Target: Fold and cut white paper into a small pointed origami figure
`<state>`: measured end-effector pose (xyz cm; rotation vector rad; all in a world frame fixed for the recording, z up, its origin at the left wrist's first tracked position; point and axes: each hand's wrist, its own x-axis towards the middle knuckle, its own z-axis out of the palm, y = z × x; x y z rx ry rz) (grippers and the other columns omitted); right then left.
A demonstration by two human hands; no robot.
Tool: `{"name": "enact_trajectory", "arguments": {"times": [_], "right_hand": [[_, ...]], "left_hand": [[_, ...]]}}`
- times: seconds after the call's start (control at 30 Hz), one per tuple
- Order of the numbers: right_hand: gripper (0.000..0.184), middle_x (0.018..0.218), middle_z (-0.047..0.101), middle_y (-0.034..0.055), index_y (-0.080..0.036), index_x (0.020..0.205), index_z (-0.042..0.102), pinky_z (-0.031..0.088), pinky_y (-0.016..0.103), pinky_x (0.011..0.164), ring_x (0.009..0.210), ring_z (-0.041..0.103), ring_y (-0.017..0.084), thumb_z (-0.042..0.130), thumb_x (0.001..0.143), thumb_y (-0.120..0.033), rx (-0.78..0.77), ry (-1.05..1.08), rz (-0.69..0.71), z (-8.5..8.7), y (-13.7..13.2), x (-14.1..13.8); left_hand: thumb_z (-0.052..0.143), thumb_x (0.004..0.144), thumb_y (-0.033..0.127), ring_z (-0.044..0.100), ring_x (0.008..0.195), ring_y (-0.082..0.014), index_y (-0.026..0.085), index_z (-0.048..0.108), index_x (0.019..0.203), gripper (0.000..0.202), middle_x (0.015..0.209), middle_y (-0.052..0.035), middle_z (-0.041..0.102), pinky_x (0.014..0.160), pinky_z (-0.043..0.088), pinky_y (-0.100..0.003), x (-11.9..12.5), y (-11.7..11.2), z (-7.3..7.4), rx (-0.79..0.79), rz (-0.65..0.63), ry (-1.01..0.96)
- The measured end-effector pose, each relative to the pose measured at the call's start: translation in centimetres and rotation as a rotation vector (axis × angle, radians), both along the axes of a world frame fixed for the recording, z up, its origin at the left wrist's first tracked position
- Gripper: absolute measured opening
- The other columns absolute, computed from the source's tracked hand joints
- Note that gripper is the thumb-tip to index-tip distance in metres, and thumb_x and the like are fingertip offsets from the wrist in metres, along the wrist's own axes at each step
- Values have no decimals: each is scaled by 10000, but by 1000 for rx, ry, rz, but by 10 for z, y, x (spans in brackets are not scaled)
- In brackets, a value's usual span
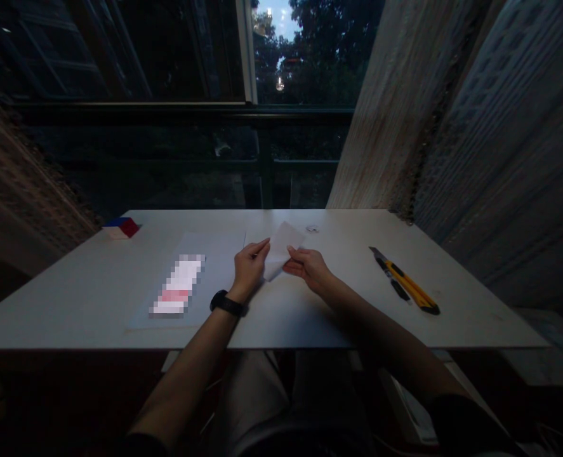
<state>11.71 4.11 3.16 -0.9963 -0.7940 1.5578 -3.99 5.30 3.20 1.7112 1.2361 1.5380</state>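
A folded sheet of white paper (285, 241) is held up just above the white table, near its middle. My left hand (250, 266), with a black watch (228, 303) on the wrist, pinches the paper's left edge. On the other side my right hand (310, 266) grips the lower right edge, thumb on top and fingers beneath. The paper's upper corner points away from me. Left of my hands, a lit phone-like screen (179, 285), blurred into blocks, rests on a larger flat white sheet (217, 254).
A yellow utility knife (412, 285) and a smaller black cutter or pen-like tool (391, 279) lie at the right of the table (281, 327). A red, blue and white cube (122, 227) stands at the far left. A small ring-like item (312, 228) lies beyond my right hand. Curtains (371, 108) frame the window behind.
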Motion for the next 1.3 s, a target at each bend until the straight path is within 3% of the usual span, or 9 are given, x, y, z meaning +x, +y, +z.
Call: {"name": "enact_trajectory", "arguments": {"times": [0.17, 0.7, 1.0, 1.3], "right_hand": [[194, 712, 669, 71, -122, 752, 609, 546, 300, 645, 639, 643, 164, 681, 696, -294, 4, 5, 0, -1, 0, 0], [144, 593, 660, 72, -111, 657, 564, 547, 266, 567, 540, 644, 150, 609, 765, -195, -23, -146, 1, 3, -3, -3], [141, 623, 672, 82, -101, 698, 577, 551, 274, 593, 572, 653, 156, 582, 794, -205, 4, -143, 47, -2, 0, -2], [149, 633, 675, 77, -104, 705, 585, 557, 261, 581, 585, 658, 154, 588, 793, -224, 20, -154, 35, -2, -1, -3]], "left_hand": [[631, 716, 337, 619, 922, -229, 176, 680, 990, 322, 992, -77, 680, 841, 450, -345, 1, 1, -2, -75, -12, -69], [638, 708, 332, 634, 904, -228, 149, 683, 962, 317, 971, -84, 680, 834, 473, -338, -1, 6, -5, -80, 33, -81], [645, 702, 314, 638, 889, -229, 152, 685, 963, 310, 959, -85, 685, 822, 479, -336, 0, 4, -2, -81, 48, -70], [689, 653, 320, 641, 872, -233, 143, 695, 928, 327, 935, -96, 691, 814, 481, -342, -1, 7, -3, -131, 10, -208]]}}
